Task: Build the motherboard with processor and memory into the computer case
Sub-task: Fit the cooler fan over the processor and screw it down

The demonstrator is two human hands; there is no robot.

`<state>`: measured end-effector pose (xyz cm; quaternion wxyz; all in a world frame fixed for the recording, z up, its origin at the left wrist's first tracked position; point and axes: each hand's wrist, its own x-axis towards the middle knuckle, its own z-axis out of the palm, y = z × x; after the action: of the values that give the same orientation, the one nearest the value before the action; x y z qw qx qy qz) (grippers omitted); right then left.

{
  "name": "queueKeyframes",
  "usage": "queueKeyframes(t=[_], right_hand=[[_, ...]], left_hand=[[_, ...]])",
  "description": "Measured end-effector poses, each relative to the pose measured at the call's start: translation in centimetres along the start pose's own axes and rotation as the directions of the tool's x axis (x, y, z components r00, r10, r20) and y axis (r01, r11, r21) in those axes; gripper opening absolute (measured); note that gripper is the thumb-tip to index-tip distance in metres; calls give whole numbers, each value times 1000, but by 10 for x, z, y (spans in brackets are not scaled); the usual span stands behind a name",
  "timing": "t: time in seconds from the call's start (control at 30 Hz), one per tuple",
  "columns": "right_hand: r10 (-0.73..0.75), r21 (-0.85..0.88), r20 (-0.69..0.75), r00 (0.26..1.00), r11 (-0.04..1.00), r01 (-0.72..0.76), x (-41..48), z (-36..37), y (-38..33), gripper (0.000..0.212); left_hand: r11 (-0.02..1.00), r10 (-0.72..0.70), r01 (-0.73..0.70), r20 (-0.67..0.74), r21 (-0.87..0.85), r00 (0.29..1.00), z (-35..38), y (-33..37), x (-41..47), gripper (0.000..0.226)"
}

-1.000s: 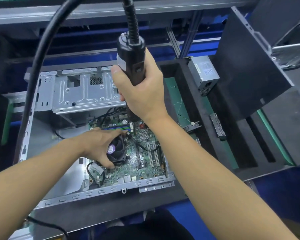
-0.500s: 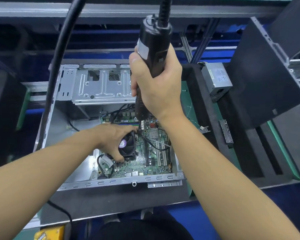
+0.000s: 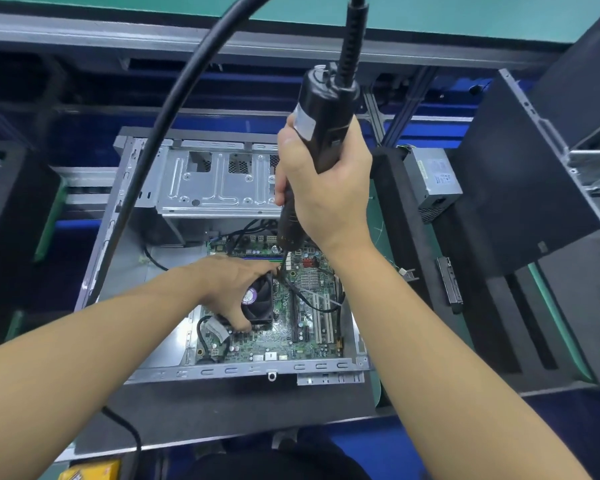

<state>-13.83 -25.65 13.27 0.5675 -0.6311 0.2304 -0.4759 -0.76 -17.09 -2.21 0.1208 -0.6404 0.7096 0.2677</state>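
**Motherboard in the open case, screwdriver held upright over it**

Motherboard [image 3: 291, 327] lies flat in the floor of the open computer case [image 3: 222, 370], towards the case's right and near side, with its cooler fan [image 3: 257, 299] on top.

The right hand [image 3: 326, 195] is raised above the case, its forearm reaching up from the lower right. Its fingers and thumb are wrapped tightly round the body of a black electric screwdriver [image 3: 323, 112], which stands nearly upright. The bit comes down to the board just past the fan's far corner; whether it sits in a screw cannot be told.

The left hand [image 3: 229, 282] reaches in from the lower left and rests on the fan. Its fingers curl over the far edge and its thumb presses the near edge, so it grips the fan from both sides. Its fingertips lie just beside the bit.

A thick black cable [image 3: 174, 133] arcs from the tool's top across the left of the view. A bare metal drive cage [image 3: 215, 181] fills the far end of the case.

The case sits on a dark grey bench surface. To its right, black foam [image 3: 392, 237] holds a grey power supply [image 3: 433, 181], and a dark side panel [image 3: 520, 174] leans beyond it. Blue flooring shows below, and a green surface [image 3: 430, 12] runs along the top.
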Motion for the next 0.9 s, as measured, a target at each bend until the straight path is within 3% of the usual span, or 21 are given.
queueKeyframes(t=[0.27, 0.5, 0.6, 0.7, 0.9], right_hand=[[-21, -5, 15, 1000, 1000, 21, 0, 5, 1, 16], [-27, -20, 27, 999, 999, 27, 0, 5, 3, 17], [-73, -23, 93, 993, 997, 76, -8, 6, 4, 13], [-84, -11, 146, 986, 996, 87, -14, 7, 4, 13], [-68, -20, 120, 990, 997, 70, -13, 5, 4, 11]], left_hand=[[999, 3, -4, -17, -43, 1000, 1, 0, -1, 77], [1000, -4, 4, -50, 2, 999, 1, 1, -2, 86], [1000, -7, 7, -75, 1, 997, 3, 2, -2, 79], [1000, -8, 9, -94, 12, 996, 5, 2, -2, 87], [1000, 20, -19, -68, 19, 997, 4, 2, -1, 79]])
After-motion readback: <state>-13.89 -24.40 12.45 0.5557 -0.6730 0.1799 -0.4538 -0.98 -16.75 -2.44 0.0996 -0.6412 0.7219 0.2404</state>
